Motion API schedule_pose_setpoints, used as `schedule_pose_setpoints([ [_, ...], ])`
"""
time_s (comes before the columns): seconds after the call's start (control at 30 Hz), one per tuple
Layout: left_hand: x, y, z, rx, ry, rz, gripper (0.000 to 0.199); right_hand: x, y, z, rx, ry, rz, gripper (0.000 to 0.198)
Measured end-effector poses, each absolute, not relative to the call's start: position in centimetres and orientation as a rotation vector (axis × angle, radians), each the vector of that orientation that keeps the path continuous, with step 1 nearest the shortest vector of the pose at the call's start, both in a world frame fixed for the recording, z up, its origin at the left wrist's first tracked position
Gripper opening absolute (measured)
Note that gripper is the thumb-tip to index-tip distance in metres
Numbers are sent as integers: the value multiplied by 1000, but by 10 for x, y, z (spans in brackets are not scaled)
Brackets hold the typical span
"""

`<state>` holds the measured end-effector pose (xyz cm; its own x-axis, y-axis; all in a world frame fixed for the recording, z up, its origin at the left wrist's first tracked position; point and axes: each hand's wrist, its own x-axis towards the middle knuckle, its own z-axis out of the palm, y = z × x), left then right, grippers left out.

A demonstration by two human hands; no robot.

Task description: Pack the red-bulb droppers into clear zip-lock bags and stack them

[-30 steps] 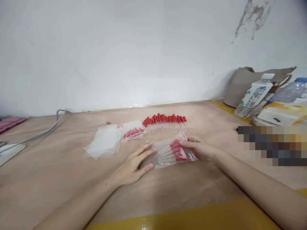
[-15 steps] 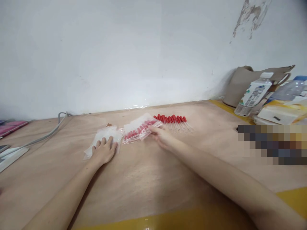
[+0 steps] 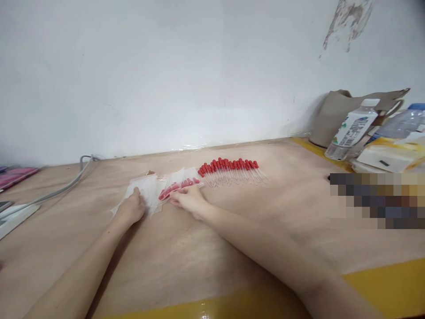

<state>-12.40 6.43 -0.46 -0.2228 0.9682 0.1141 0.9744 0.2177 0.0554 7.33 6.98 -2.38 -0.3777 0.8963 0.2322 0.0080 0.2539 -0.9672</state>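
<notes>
My left hand (image 3: 132,207) is closed at the pile of thin clear plastic bags (image 3: 146,185), its fingers partly hidden against them. My right hand (image 3: 189,200) pinches the near edge of clear bags holding red-tipped sticks (image 3: 177,184); how many bags it grips I cannot tell. These filled bags lie just right of the pile. Beyond my right hand, a row of loose thin white sticks with red caps (image 3: 229,165) lies fanned out on the table, caps toward the wall.
The brown-covered table (image 3: 199,257) meets a white wall (image 3: 186,79). A grey cable (image 3: 71,184) runs along the left, near a pink item (image 3: 21,177). At right stand a beige bag (image 3: 332,115), a labelled bottle (image 3: 355,128) and a blue-capped bottle (image 3: 401,124).
My right hand has moved left with the filled bags, uncovering more of the red-capped row. My left hand has shifted slightly left, its fingers going from spread flat to closed.
</notes>
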Motion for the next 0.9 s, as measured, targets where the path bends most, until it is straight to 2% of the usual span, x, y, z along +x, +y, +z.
schedule_pose_setpoints([
  [0.07,-129,64,0,-1910,-2407,-244,28,105,60,-25,-990,-1671,1134,21],
  [0.2,-120,53,18,-1951,-2291,-455,35,188,45,-27,-1133,-1762,634,18],
  [0.3,-84,33,23,-2083,-2092,-648,44,238,47,-25,-1356,-1773,384,19],
  [0.4,-31,3,11,-2428,-1804,-673,50,263,61,-21,-1568,-1689,205,17],
  [0.47,0,-15,-1,-2699,-1521,-660,49,267,73,-17,-1655,-1647,162,16],
  [0.63,25,-32,-13,-2882,-1282,-529,55,249,100,-3,-1758,-1626,173,15],
  [0.8,12,-27,-7,-3053,-1109,-347,48,221,124,4,-1906,-1617,254,29],
  [0.9,13,-28,-6,-3025,-1143,-376,43,211,133,6,-1941,-1614,332,34],
])
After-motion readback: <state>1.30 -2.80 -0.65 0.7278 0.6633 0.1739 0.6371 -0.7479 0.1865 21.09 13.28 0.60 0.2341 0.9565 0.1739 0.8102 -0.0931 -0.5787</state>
